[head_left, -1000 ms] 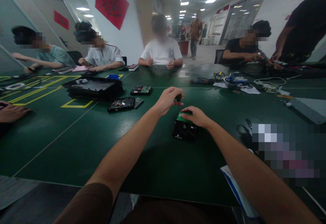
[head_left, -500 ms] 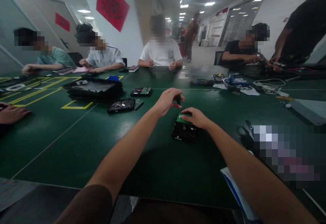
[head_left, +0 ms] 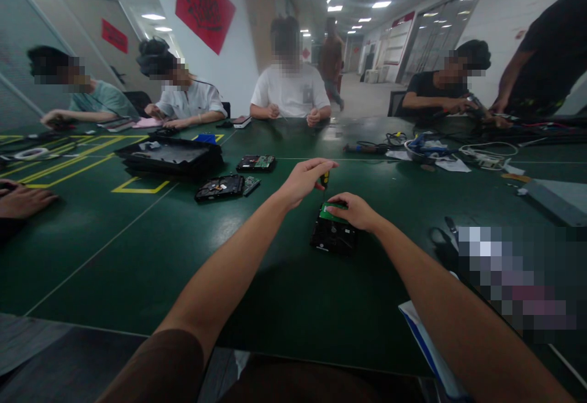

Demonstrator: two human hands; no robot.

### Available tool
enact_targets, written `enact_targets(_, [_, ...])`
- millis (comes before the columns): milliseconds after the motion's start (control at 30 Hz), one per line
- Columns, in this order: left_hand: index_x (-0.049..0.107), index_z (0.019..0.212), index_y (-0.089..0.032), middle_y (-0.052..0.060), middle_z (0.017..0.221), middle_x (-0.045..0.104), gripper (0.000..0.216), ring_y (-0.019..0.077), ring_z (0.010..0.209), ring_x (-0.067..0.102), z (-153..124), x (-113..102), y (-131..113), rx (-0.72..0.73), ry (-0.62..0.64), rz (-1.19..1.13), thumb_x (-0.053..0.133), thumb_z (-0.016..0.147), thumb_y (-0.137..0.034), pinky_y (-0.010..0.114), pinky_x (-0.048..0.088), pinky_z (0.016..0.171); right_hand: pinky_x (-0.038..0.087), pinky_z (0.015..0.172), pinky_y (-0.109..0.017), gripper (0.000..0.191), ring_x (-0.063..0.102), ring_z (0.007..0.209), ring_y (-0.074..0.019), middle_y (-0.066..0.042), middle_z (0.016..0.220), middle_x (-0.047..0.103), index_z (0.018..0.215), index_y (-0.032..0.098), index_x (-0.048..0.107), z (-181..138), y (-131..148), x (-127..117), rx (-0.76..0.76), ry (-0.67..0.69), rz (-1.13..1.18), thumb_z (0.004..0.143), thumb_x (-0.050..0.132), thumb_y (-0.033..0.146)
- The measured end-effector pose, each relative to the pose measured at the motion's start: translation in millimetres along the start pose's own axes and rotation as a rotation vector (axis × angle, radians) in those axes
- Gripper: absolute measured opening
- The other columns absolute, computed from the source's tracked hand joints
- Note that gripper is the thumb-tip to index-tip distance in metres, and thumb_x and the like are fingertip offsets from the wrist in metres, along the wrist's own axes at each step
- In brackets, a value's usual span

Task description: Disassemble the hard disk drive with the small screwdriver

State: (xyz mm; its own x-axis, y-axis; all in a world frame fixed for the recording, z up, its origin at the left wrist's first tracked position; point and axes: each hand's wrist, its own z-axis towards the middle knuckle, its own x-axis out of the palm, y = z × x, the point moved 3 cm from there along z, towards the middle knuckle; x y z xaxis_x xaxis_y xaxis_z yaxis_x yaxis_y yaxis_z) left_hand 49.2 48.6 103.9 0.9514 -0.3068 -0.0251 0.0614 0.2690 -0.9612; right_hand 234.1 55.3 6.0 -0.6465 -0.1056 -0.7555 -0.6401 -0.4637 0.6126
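Observation:
A black hard drive (head_left: 332,238) with a green circuit board (head_left: 328,211) at its far end lies on the table in front of me. My left hand (head_left: 308,178) is closed around the black-and-yellow handle of a screwdriver (head_left: 324,179). The screwdriver stands nearly upright, its shaft reaching down to the far left edge of the circuit board; exactly where the tip sits is too small to make out. My right hand (head_left: 352,211) grips the drive from the right, thumb on the board and fingers over the far edge.
Left of my hands lie another hard drive (head_left: 220,188), a loose circuit board (head_left: 251,185) and a drive with its board (head_left: 255,162). Stacked black trays (head_left: 169,157) stand beyond. Cables (head_left: 424,149) and a grey box (head_left: 557,198) are at right. Several people sit around the table.
My left fingers have shifted on the screwdriver: the hand now extends over the handle's top, and more yellow shows. My right hand and the drive stay in place.

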Motion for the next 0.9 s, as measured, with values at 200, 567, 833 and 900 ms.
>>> enact_targets(200, [0.066, 0.101, -0.017, 0.009, 0.094, 0.073, 0.02, 0.0193, 0.088, 0.07, 0.5, 0.1, 6.3, -0.12, 0.037, -0.252, 0.067, 0.089, -0.033, 0.026, 0.055, 0.063, 0.054, 0.092, -0.038, 0.03, 0.069, 0.107, -0.0255, -0.009, 0.118, 0.076, 0.116, 0.022, 0.077, 0.0, -2.9, 1.2, -0.018, 0.004, -0.008, 0.093, 0.073, 0.041])
enact_targets(567, [0.073, 0.091, -0.016, 0.006, 0.095, 0.068, 0.031, 0.0146, 0.084, 0.062, 2.5, -4.4, 8.3, -0.06, 0.0, -0.117, 0.076, 0.082, -0.046, 0.023, 0.052, 0.064, 0.054, 0.092, -0.039, 0.034, 0.069, 0.108, -0.0269, -0.011, 0.12, 0.075, 0.117, 0.02, 0.077, -0.1, 0.9, 0.2, -0.005, 0.013, -0.021, 0.093, 0.072, 0.043])
enact_targets(833, [0.065, 0.095, -0.016, 0.009, 0.091, 0.071, 0.025, 0.0184, 0.085, 0.067, -0.1, -0.5, 9.4, -0.144, 0.088, -0.258, 0.072, 0.086, -0.038, 0.027, 0.054, 0.064, 0.054, 0.093, -0.038, 0.031, 0.069, 0.107, -0.0259, -0.009, 0.118, 0.076, 0.116, 0.022, 0.077, 0.3, -3.1, 1.4, -0.016, 0.002, -0.013, 0.092, 0.073, 0.042])
enact_targets(900, [0.063, 0.094, -0.016, 0.01, 0.092, 0.072, 0.024, 0.0209, 0.09, 0.069, 0.4, -0.1, 10.4, -0.157, 0.081, -0.304, 0.071, 0.085, -0.037, 0.031, 0.058, 0.069, 0.054, 0.094, -0.038, 0.032, 0.069, 0.108, -0.0257, -0.009, 0.118, 0.076, 0.116, 0.022, 0.077, 0.6, -4.7, 2.1, -0.026, 0.004, -0.008, 0.092, 0.073, 0.042])
